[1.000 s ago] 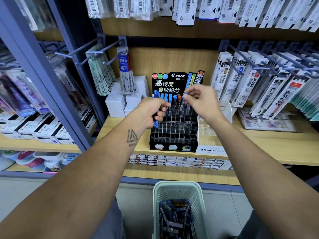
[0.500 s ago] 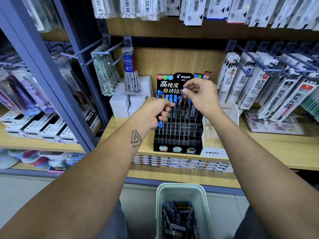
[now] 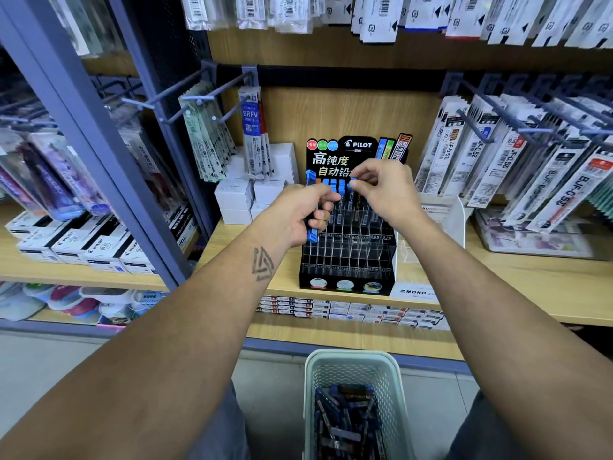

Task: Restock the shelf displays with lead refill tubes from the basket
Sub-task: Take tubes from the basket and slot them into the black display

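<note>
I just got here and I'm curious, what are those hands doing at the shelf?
A person is filling a black display rack with lead refill tubes. The right hand pinches one blue-capped tube at the rack's top row. The left hand holds a few more tubes ready. A basket on the floor below holds many more.

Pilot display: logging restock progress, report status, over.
Left hand grips spare blue-capped tubes. Right hand pinches one tube over Pilot display back row. Basket holds more. Nothing blocking.
</note>
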The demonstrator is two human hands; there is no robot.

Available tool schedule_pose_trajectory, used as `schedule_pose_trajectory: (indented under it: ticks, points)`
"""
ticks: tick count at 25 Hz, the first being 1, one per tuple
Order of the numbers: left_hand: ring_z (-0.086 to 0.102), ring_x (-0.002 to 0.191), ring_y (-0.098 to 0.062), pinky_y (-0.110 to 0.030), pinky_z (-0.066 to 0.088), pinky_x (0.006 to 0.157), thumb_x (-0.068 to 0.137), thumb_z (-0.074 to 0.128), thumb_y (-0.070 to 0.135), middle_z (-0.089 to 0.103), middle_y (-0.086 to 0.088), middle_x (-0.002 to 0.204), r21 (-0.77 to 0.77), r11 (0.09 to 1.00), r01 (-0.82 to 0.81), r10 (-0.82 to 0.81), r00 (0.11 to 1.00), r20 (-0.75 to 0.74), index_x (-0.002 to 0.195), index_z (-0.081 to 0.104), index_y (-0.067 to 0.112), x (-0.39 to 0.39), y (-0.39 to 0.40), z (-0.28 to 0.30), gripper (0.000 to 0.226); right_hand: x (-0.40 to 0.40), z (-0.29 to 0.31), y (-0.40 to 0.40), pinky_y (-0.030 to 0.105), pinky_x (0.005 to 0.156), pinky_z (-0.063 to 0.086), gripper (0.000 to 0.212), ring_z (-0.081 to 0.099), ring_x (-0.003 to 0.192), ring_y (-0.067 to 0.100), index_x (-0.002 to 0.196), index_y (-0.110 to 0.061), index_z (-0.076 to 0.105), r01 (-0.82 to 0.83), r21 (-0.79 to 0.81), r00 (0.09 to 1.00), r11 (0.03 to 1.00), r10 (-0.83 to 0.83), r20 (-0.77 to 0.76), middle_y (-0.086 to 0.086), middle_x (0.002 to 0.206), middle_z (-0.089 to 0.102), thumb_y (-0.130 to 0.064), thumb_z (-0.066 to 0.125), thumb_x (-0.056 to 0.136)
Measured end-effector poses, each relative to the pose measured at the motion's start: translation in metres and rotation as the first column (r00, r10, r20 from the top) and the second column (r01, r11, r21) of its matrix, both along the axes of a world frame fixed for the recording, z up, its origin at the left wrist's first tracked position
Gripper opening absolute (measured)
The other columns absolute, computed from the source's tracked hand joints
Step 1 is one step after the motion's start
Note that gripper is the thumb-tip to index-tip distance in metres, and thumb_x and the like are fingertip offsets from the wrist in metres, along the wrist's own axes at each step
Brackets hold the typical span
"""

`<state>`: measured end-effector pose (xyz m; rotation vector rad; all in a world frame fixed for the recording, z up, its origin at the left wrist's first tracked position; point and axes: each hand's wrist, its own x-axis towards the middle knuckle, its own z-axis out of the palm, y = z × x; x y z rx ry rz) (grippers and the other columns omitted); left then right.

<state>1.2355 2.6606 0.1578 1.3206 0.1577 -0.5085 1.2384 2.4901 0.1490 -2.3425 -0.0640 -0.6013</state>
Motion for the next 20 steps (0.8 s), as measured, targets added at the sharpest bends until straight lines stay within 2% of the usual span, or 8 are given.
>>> schedule_pose_trajectory:
  ticks: [6,9,12,14,15,17,20]
  points:
    - [0.031,0.038,-0.006,-0.017,0.023,0.031,0.102,0.049,0.012,0.047,-0.001,0.055,0.007,1.0,-0.004,0.004,1.0,0.005,0.1,0.064,-0.002,-0.001,0.001,0.001,0.02,0.002,-0.004,0.0,0.025,0.078,0.047,0.018,0.057,0.078,0.009,0.106,-0.014,0.077,0.001,-0.125,0.999,0.992,0.004,0.041,-0.01,0.09,0.062,-0.015,0.076,0.088]
    - [0.031,0.039,-0.006,-0.017,0.022,0.031,0.103,0.049,0.014,0.047,-0.002,0.057,0.004,1.0,-0.009,0.009,1.0,0.008,0.1,0.063,-0.002,-0.003,0.0,0.002,0.022,-0.003,0.002,-0.001,0.025,0.079,0.049,0.015,0.057,0.079,0.01,0.105,-0.013,0.077,0.03,-0.096,0.998,0.995,-0.024,0.066,-0.009,0.091,0.063,-0.012,0.072,0.09]
    - [0.033,0.041,-0.006,-0.016,0.023,0.031,0.104,0.051,0.019,0.047,-0.003,0.061,-0.084,0.996,-0.017,0.017,1.0,0.0,0.092,0.061,0.001,-0.005,-0.003,0.006,0.023,-0.016,0.012,0.002,0.027,0.072,0.053,0.012,0.061,0.07,0.009,0.096,-0.015,0.075,0.02,0.091,0.995,0.996,-0.029,0.093,-0.007,0.082,0.068,-0.009,0.065,0.091]
    - [0.036,0.042,-0.008,-0.017,0.024,0.031,0.105,0.051,0.02,0.049,-0.005,0.064,-0.18,0.983,-0.044,0.043,0.999,-0.009,0.087,0.057,0.004,-0.007,-0.007,0.01,0.025,-0.031,0.02,0.01,0.03,0.054,0.052,0.003,0.063,0.056,0.017,0.095,-0.008,0.067,-0.111,0.343,0.989,0.933,0.137,-0.051,0.008,0.073,0.071,-0.011,0.065,0.094]
    - [0.038,0.042,-0.009,-0.018,0.027,0.032,0.105,0.05,0.021,0.05,-0.006,0.065,-0.215,0.974,-0.067,0.068,0.998,-0.002,0.085,0.056,0.005,-0.008,-0.009,0.012,0.026,-0.038,0.023,0.014,0.029,0.048,0.049,0.013,0.063,0.051,0.023,0.097,-0.004,0.061,-0.16,0.447,0.957,0.88,0.249,-0.147,0.017,0.072,0.071,-0.015,0.067,0.095]
    - [0.043,0.042,-0.013,-0.022,0.034,0.039,0.106,0.048,0.021,0.053,-0.008,0.065,-0.223,0.969,-0.108,0.12,0.992,0.043,0.081,0.054,0.007,-0.008,-0.013,0.013,0.029,-0.052,0.027,0.021,0.029,0.045,0.051,0.031,0.066,0.053,0.029,0.102,-0.002,0.051,-0.209,0.545,0.848,0.812,0.428,-0.312,0.026,0.078,0.071,-0.022,0.072,0.093]
    - [0.045,0.042,-0.013,-0.021,0.038,0.041,0.107,0.047,0.022,0.054,-0.008,0.064,-0.235,0.961,-0.145,0.166,0.984,0.07,0.078,0.053,0.008,-0.011,-0.02,0.009,0.032,-0.062,0.027,0.021,0.031,0.051,0.058,0.042,0.071,0.059,0.03,0.108,-0.01,0.043,-0.214,0.64,0.77,0.738,0.531,-0.354,0.024,0.079,0.071,-0.008,0.078,0.085]
